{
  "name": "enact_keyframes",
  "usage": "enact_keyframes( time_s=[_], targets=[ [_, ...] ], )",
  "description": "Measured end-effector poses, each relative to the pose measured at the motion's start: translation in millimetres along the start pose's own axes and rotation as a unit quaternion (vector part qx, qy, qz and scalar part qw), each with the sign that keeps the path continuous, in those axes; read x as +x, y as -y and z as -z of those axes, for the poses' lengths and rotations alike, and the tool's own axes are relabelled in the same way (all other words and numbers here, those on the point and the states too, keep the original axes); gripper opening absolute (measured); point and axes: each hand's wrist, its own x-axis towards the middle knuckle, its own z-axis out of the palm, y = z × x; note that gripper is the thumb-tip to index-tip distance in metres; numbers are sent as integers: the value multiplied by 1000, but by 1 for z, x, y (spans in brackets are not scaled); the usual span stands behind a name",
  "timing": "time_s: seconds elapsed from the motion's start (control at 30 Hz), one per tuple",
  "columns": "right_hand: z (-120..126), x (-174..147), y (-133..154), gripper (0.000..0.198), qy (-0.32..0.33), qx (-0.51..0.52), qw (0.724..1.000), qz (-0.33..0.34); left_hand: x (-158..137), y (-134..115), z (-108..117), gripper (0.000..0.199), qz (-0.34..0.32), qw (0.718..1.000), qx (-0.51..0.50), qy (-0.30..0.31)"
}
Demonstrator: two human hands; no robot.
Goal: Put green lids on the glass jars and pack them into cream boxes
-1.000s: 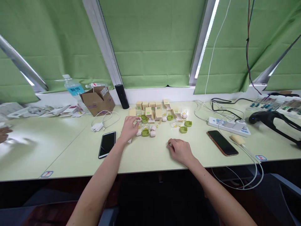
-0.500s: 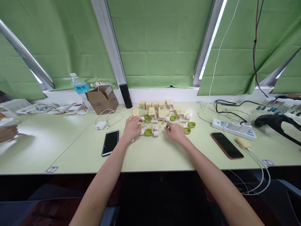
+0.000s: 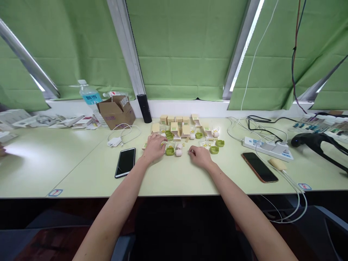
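Observation:
My left hand [image 3: 154, 148] rests among small parts, its fingers bent and thumb close to the forefinger; what lies under them is hidden. Just right of it are a green square tray-like piece [image 3: 170, 151] and pale pink cylinders [image 3: 178, 153]. My right hand [image 3: 200, 156] is curled on the table to the right of these, fingertips pressed together, and anything inside is too small to make out. Past it lie more green pieces [image 3: 214, 150] and a clear piece [image 3: 203, 144]. Small beige boxes [image 3: 174, 127], some with lids up, stand in rows behind.
A white-framed phone [image 3: 125, 162] lies left of my left arm, another phone [image 3: 259, 167] to the right. Behind stand a cardboard box [image 3: 116, 113] and a black cylinder [image 3: 144, 108]. A power strip [image 3: 268, 148] with cables sits at the right. A person's hand [image 3: 2, 150] shows at the left edge.
My right hand has drawn slightly left and toward me, with its fingers more curled. My left hand stays over the parts. The other person's hand has moved left, mostly out of view.

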Motion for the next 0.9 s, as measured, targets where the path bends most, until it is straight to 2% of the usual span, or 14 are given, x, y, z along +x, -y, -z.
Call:
enact_keyframes(
  time_s=[0.13,0.23,0.5,0.63,0.73,0.9],
  targets=[
    [0,0,0,22,4,6,1000,0,-3,-5,5,22,-41,998,-6,54],
    [0,-1,0,22,6,7,1000,3,-5,-8,8,26,-64,994,-4,93],
    [-2,0,-1,23,-1,2,1000,12,-5,-14,11,30,-81,988,57,119],
    [-7,2,-1,26,-28,-1,999,36,-4,-13,8,30,-75,987,52,133],
    [-10,9,1,31,-38,-28,998,51,-4,-9,8,28,-70,992,-3,102],
    [-13,29,10,36,-36,-64,996,53,0,-6,9,41,-78,986,-148,-22]
  ],
)
